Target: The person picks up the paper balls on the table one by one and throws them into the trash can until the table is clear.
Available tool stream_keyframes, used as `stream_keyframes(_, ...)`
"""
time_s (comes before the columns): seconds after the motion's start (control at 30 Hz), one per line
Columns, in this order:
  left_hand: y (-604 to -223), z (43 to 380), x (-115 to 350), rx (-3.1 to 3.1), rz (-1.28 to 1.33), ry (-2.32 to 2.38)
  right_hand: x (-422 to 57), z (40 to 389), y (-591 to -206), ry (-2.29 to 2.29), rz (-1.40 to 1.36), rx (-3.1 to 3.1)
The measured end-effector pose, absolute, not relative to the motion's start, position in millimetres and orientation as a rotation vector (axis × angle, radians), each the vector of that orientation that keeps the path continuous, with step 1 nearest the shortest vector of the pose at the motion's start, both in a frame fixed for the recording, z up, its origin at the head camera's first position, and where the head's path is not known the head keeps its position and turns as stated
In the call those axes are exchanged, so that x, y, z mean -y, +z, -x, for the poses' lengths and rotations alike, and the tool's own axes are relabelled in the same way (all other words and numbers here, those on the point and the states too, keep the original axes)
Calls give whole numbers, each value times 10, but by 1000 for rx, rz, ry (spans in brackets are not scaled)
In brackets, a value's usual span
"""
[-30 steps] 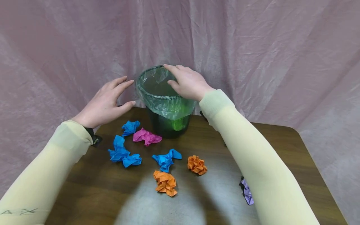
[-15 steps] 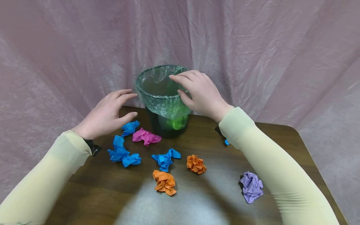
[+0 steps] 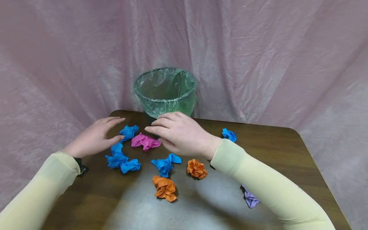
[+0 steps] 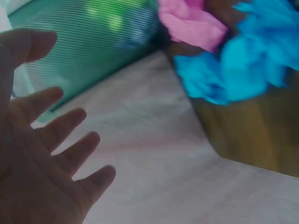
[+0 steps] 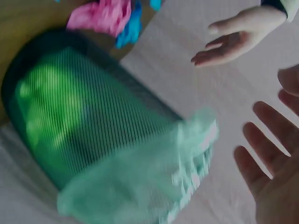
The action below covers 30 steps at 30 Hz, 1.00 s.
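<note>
My left hand (image 3: pixel 95 136) hovers at the left with its fingers spread, its thumb tip overlapping a crumpled blue paper ball (image 3: pixel 130 130) in the head view. In front of the waste bin, my right hand (image 3: pixel 184 135) is held over the table with its fingers extended and nothing in them. The bin is dark mesh with a green plastic liner (image 3: pixel 184 103) folded over its rim; bright green shapes (image 5: pixel 51 102) show through its wall in the right wrist view. Between the hands lies a crumpled pink paper (image 3: pixel 145 141). More blue paper (image 3: pixel 116 157) sits near my left hand.
Crumpled papers also lie on the wooden table (image 3: pixel 276 159): blue (image 3: pixel 164 164) and orange (image 3: pixel 164 188) at the middle, another orange ball (image 3: pixel 196 169), a purple one (image 3: pixel 250 197) partly behind my right forearm, and a blue one (image 3: pixel 229 135) farther back. A pink curtain (image 3: pixel 258 64) hangs behind.
My right hand has come away from over the bin's mouth, down and toward me. My left hand has lowered and drawn left. The blue ball at the back right has come into full view.
</note>
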State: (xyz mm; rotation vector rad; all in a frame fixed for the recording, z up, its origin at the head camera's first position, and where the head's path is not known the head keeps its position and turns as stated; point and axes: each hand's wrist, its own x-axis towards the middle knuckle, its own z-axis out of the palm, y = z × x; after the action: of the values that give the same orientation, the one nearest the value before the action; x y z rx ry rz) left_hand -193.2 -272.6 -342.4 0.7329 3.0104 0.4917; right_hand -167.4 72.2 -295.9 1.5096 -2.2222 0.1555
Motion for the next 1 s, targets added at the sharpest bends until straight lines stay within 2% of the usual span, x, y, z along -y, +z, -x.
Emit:
stream_keyframes(0.27, -3826, 1905, 3127, -2865, -692, 493, -295, 1620, -3483, 40, -1575, 2547)
stream_keyframes(0.5, -4152, 1849, 3176, -2730, -635, 506, -73, 1625, -3881, 44, -1587, 2766)
stream_keyframes(1.0, -4504, 1904, 2996, -2700, -655, 334, 54, 1630, -4129, 63, -1568, 2808)
